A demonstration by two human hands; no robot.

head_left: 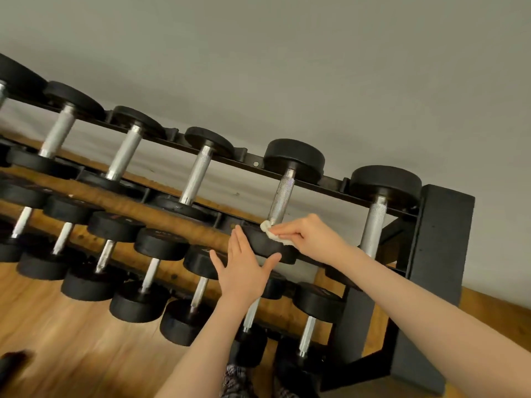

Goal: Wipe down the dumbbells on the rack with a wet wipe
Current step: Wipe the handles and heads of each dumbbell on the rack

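Rack [442,225]: a black two-tier frame against a pale wall, running from upper left down to a heavy end post at right, standing on a wood floor
Dumbbells: black round-headed weights with bright knurled handles lie crosswise in both tiers, side by side; the view is tilted
Target dumbbell [283,193]: second from the right on the top tier, its far head against the back rail, its near head under both hands
Left hand [244,271]: flat and spread, fingers straight, palm laid against the face of the near head, holding nothing
Right hand [310,234]: fingers curled, pinching the wipe down on top of the near head, right where the handle meets it
Wipe [271,232]: small, white, bunched; only a corner shows past the fingers, touching the base of the handle
Step in hand: probably cleaning the near head and the collar of this dumbbell
Doing it well: keep the left palm bracing so the weight cannot roll in its cradle; wrap the wipe around the handle and twist along the knurling, where grime likely sits; unfold the wipe for a fresh face before the far head
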